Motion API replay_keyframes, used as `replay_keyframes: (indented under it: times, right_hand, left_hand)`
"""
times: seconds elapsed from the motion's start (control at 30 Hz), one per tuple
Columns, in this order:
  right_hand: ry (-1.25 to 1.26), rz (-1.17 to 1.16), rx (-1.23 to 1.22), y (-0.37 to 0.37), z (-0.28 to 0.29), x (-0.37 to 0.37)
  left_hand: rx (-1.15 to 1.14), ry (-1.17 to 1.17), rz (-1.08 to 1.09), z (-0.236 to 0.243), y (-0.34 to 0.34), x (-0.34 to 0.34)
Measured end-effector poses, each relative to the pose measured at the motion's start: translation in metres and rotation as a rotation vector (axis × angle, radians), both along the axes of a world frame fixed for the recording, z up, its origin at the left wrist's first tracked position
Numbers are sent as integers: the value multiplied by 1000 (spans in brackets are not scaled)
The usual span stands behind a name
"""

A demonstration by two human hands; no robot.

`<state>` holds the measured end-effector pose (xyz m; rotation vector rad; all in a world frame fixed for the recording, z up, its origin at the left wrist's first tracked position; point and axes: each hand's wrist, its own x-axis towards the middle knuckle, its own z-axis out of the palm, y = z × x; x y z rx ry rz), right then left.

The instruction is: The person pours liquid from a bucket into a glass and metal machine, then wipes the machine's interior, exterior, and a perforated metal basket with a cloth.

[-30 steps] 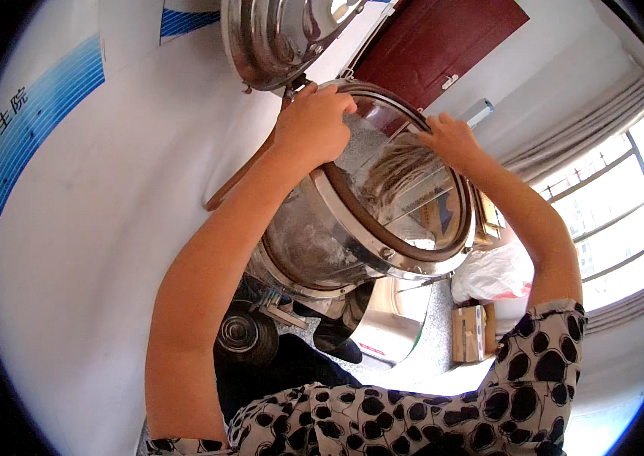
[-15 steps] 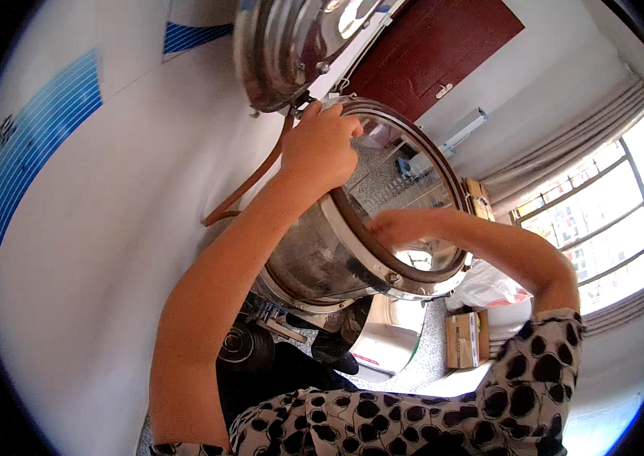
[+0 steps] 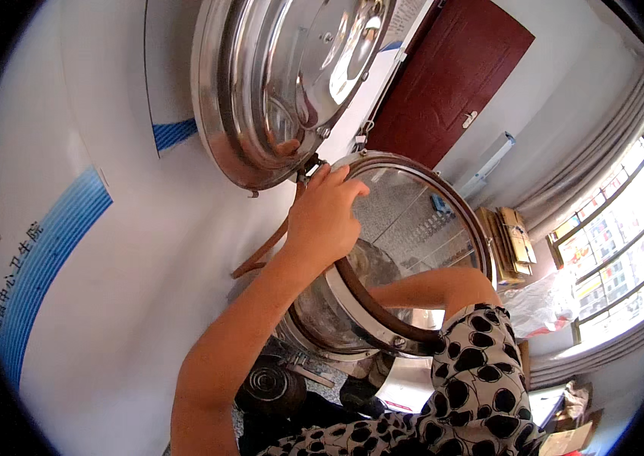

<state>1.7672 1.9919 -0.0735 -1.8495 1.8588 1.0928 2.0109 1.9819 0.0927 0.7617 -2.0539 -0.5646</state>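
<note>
A large round steel drum (image 3: 320, 308) stands tilted before me, with a dark gasket around its mouth. My left hand (image 3: 327, 216) is curled over the upper left of its rim (image 3: 346, 283), close to the hinge. My right forearm (image 3: 424, 289) reaches into the mouth; the right hand is hidden behind the near rim, so its fingers and anything they hold do not show. The domed shiny lid (image 3: 238, 99) stands swung up on the left, above my left hand. Inside the drum, the wall mirrors or shows speckled floor tiles; I cannot tell which.
A brown hose (image 3: 265, 249) runs down behind the drum beside the white wall (image 3: 139, 304). A dark ringed round object (image 3: 268, 384) is below left. Flattened cardboard (image 3: 515, 239) and a plastic bag (image 3: 546, 304) stand right, by a curtained window (image 3: 618, 228). A dark red door (image 3: 451, 76) is beyond.
My right arm has gone deeper into the drum, taking the hand out of sight. My left hand keeps to the rim. The view has shifted, bringing more of the lid into the picture.
</note>
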Motion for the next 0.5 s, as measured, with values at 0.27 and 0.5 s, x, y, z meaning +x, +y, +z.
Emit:
replay_keyframes:
  times: [0.27,0.5]
  right_hand:
    - [-609,-377,198,41,94,15]
    - [-1011,-456,-536,84,269,29]
  left_hand:
    - [-142,-37,7,4,-1,-3]
    - [-475,-424,15,39,29,-10]
